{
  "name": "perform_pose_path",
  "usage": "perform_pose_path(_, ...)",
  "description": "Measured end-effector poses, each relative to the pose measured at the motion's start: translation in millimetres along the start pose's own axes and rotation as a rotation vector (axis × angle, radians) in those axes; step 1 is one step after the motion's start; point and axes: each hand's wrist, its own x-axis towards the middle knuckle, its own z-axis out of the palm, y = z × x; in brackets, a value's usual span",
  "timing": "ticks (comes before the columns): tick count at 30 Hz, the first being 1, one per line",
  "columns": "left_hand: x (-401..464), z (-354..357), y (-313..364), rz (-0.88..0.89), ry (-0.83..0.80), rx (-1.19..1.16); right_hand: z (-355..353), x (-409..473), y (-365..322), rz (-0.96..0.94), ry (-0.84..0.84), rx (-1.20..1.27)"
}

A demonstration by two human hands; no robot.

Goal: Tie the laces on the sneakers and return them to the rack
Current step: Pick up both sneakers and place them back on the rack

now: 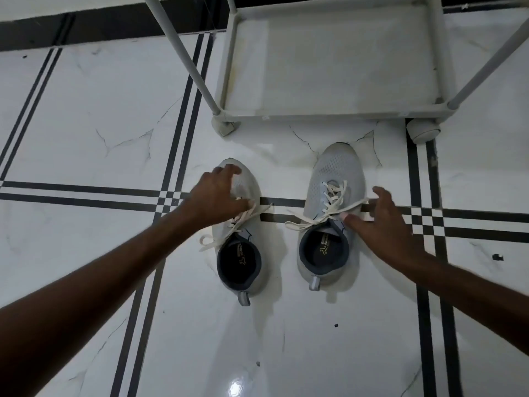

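- Both forearms come in from the lower corners, and they are cut off by the picture edge before the elbows.
- The left sneaker (240, 239) stands on the white tiled floor (86, 116), in front of the rack (329, 110) and well apart from it, with its heel nearest to the camera and its toe toward the rack.
- The right sneaker (329, 224) stands just beside the left one, a little closer to the rack, with the toe also toward the rack.
- The laces (315, 217) of both sneakers lie loose and untied over the sides.
- The left hand (217, 193) lies over the front of the left sneaker with fingers spread and curled, and it hides the toe part. I cannot tell if it grips anything.
- The right hand (380, 222) is at the outer side of the right sneaker, fingers spread open, thumb near the tongue. It seems to hold nothing, and it is a little blurred.
- Of the rack only the lowest shelf and parts of the poles are visible. The upper part is cut off.
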Motion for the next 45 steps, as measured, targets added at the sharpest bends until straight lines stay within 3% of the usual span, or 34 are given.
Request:
perform_pose_path(2,-12.5,-6.4,-25.6,-0.137,-0.151,0.025,8.4,-7.7,2.4,0.061,-0.171,0.085)
perform_pose_path(5,-38.1,9.9,-50.7,-0.313,-0.412,-0.222,17.0,-11.0,4.7,0.045,-0.244,0.012)
perform_pose_path(12,-55.9,69.0,-47.1,-0.266,-0.087,-0.441,31.3,-6.2,-19.1,-0.024,-0.270,-0.175)
perform_pose_path(24,-73.6,73.0,-44.6,-0.280,0.011,-0.635,33.8,-15.8,-40.9,-0.019,-0.301,-0.197)
perform_pose_path(28,-106.2,28.0,-26.5,-0.248,0.071,-0.687,5.2,-45.1,-84.3,-0.066,-0.315,-0.208)
perform_pose_path(35,-195.1,-110.1,27.1,-0.204,0.126,-0.764,-80.6,-127.0,-212.5,-0.121,-0.354,-0.189)
perform_pose_path(45,-311.4,-361.4,121.4,-0.021,0.213,-0.796,-241.6,-248.4,-422.5,-0.171,-0.234,-0.134)
